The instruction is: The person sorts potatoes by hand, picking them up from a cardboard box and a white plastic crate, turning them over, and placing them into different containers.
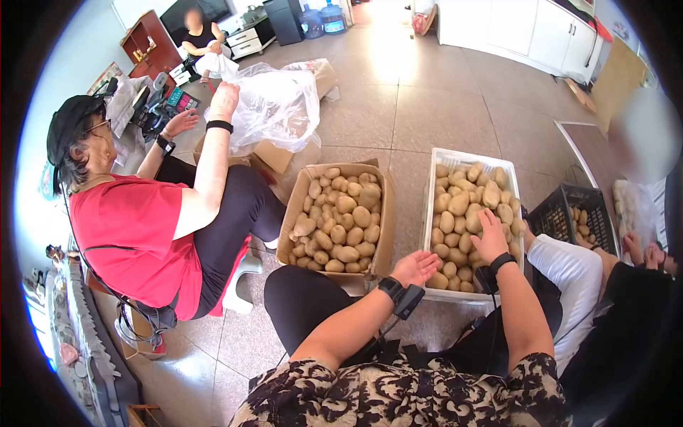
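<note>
Left hand [416, 267] palm-up, right hand [491, 238] on potatoes [455, 206].

Both bare forearms reach forward from the bottom of the view, the left angled inward from the left side, the right running more steeply upward. The left hand [416, 269] is turned palm up, its fingers loosely curled and apart, with nothing in it. The right hand [491, 238] lies further ahead, palm down, its back toward the camera, fingers stretched forward and slightly spread, thumb out to the left. The two hands are near each other but apart, the right one higher in view.
</note>
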